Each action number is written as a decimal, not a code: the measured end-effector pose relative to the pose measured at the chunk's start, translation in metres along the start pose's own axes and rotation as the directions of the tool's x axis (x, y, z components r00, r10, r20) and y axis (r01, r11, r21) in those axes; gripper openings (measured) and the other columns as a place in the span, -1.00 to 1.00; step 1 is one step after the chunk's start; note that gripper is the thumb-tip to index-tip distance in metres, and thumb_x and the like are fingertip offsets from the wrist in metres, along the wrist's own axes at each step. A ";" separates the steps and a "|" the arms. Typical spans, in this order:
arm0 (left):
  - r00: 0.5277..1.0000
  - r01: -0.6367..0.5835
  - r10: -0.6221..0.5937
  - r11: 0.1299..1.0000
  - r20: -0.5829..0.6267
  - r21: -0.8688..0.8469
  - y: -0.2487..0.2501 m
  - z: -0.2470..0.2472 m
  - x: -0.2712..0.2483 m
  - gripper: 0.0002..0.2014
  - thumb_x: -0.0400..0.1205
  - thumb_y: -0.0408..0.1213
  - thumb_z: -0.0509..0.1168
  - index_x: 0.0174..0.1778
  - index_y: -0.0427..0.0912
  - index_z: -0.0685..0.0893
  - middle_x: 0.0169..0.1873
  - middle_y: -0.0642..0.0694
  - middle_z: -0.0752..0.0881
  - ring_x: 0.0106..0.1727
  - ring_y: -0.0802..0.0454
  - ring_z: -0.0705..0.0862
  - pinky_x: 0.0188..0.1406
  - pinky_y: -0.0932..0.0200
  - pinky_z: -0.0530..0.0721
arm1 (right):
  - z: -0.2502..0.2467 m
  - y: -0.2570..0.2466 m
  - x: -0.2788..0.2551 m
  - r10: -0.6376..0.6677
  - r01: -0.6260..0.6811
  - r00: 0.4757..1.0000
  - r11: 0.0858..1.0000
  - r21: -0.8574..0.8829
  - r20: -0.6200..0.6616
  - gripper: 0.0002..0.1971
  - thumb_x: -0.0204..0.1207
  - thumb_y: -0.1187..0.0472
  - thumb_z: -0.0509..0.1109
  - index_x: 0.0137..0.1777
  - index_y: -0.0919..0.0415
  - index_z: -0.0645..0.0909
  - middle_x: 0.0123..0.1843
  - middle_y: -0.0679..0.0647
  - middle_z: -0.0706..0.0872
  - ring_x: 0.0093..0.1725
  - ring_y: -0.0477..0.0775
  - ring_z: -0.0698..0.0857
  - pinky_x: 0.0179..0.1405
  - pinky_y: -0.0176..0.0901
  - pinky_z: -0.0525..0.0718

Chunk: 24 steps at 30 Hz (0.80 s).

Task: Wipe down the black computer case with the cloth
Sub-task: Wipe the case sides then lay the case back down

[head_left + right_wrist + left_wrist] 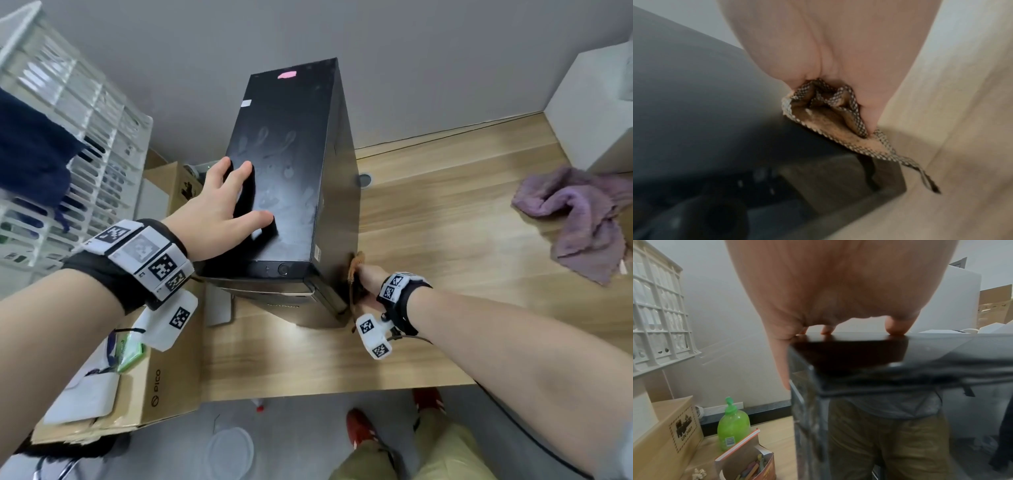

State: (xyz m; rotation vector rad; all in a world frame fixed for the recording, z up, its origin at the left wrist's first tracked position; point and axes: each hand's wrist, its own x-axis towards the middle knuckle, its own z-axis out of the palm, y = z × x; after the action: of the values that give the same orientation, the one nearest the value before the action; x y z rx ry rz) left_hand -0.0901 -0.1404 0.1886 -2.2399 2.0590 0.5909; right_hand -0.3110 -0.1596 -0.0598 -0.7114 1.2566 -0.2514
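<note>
The black computer case (pixel 291 154) stands upright on the wooden desk (pixel 445 291), its top marked with smudges. My left hand (pixel 222 205) lies flat on the front left of the top with fingers spread; in the left wrist view the fingertips (pixel 827 331) touch the case (pixel 849 350) top. My right hand (pixel 368 284) is low at the case's right side, near the front corner. It grips a bunched tan cloth (pixel 354 270) with a checkered edge and presses it against the side panel. The right wrist view shows the cloth (pixel 830 123) wedged between palm and case (pixel 694 97).
A crumpled purple towel (pixel 575 219) lies on the desk to the right, below a white box (pixel 599 102). White crate shelving (pixel 68 137) and a cardboard box (pixel 154 394) stand on the left. A green bottle (pixel 733 423) sits behind the case's left side.
</note>
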 end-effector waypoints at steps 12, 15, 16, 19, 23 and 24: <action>1.000 0.028 -0.028 1.000 0.005 -0.012 0.011 -0.004 -0.006 -0.12 0.64 0.15 0.30 0.76 0.05 -0.06 0.75 0.00 -0.23 0.71 -0.14 0.20 0.57 0.05 0.26 | 0.027 -0.076 -0.115 -0.811 0.810 0.585 0.581 -0.074 0.034 -0.45 0.78 0.20 -0.01 0.75 0.02 -0.02 0.76 -0.15 0.00 0.73 -0.21 -0.05 0.73 -0.15 -0.11; 0.999 0.037 -0.037 0.999 0.015 0.002 0.013 -0.006 -0.007 -0.11 0.63 0.17 0.29 0.76 0.07 -0.08 0.75 -0.02 -0.24 0.71 -0.16 0.20 0.59 0.01 0.26 | 0.031 -0.087 -0.133 -0.880 0.879 0.463 0.440 -0.183 0.109 -0.44 0.76 0.20 -0.01 0.74 0.02 -0.01 0.76 -0.17 -0.12 0.72 -0.25 -0.12 0.73 -0.18 -0.10; 0.999 0.040 -0.040 0.999 0.015 0.003 0.014 -0.006 -0.008 -0.11 0.63 0.17 0.29 0.76 0.07 -0.08 0.75 -0.02 -0.23 0.72 -0.16 0.18 0.59 0.00 0.25 | 0.031 -0.086 -0.136 -0.888 0.885 0.442 0.409 -0.221 0.128 -0.44 0.75 0.19 0.00 0.74 0.02 0.02 0.77 -0.17 -0.14 0.72 -0.26 -0.12 0.73 -0.14 -0.08; 0.999 0.045 -0.045 0.999 0.016 -0.001 0.014 -0.006 -0.008 -0.11 0.63 0.19 0.28 0.76 0.08 -0.08 0.75 -0.04 -0.23 0.73 -0.17 0.15 0.61 -0.01 0.24 | 0.033 -0.069 -0.145 -0.880 0.875 0.443 0.383 -0.295 0.171 -0.42 0.75 0.22 0.02 0.75 0.04 0.01 0.78 -0.17 -0.16 0.73 -0.23 -0.13 0.75 0.05 -0.04; 0.999 0.040 -0.039 0.999 0.014 -0.013 0.013 -0.005 -0.008 -0.09 0.61 0.19 0.30 0.76 0.07 -0.08 0.75 -0.07 -0.23 0.74 -0.19 0.14 0.61 -0.02 0.24 | 0.035 -0.032 -0.168 -0.852 0.881 0.453 0.382 -0.281 0.264 -0.41 0.74 0.29 0.05 0.75 0.05 0.02 0.77 -0.21 -0.20 0.73 -0.21 -0.14 0.73 -0.05 -0.06; 0.999 0.043 -0.043 0.999 0.015 -0.013 0.014 -0.005 -0.008 -0.08 0.61 0.19 0.31 0.76 0.07 -0.08 0.75 -0.07 -0.23 0.74 -0.19 0.13 0.61 -0.03 0.24 | 0.036 -0.027 -0.170 -0.851 0.882 0.452 0.380 -0.278 0.269 -0.41 0.74 0.30 0.05 0.75 0.05 0.05 0.77 -0.21 -0.19 0.73 -0.22 -0.13 0.72 -0.12 -0.06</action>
State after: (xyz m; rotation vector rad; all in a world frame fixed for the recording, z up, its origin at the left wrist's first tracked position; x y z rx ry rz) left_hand -0.1022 -0.1358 0.1991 -2.2735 2.0006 0.6184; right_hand -0.3255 -0.0753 0.0935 -1.7208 0.7164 -0.8626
